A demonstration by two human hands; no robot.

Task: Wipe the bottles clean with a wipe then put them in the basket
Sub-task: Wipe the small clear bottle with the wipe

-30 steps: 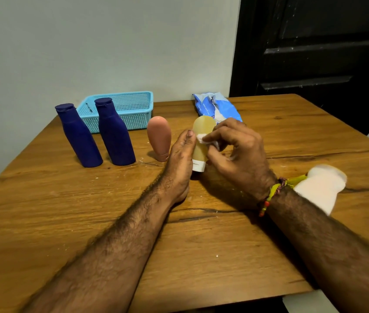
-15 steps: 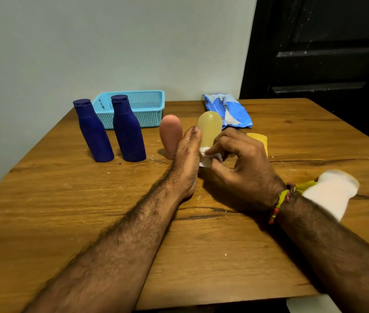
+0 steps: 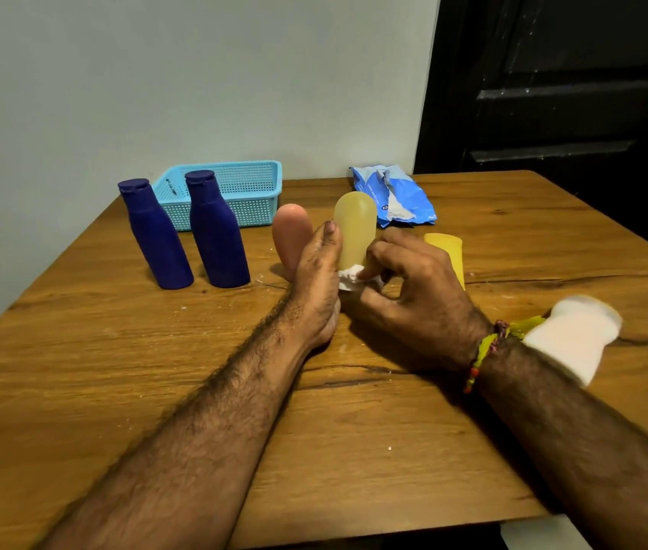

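From my head camera, my left hand (image 3: 316, 283) is wrapped around the side of the pale yellow bottle (image 3: 355, 228), fingers curled against it with the thumb up along its flank, steadying it upright on the wooden surface (image 3: 155, 391). My right hand (image 3: 405, 287) pinches a small white wipe (image 3: 350, 277) between fingertips and thumb and presses it against the bottle's lower end, so I judge I am in the middle of cleaning this one. The light blue basket (image 3: 243, 192) sits at the far edge against the wall, and I see no bottle in it. Two dark blue bottles (image 3: 211, 236) stand just in front of the basket, a pink bottle (image 3: 288, 232) is just beside my left hand, and a deeper yellow bottle (image 3: 447, 252) shows behind my right hand. By my reckoning most of the job is left: finish this wipe, move it to the basket, then do the others. The blue wipe packet (image 3: 394, 196) lies beyond.
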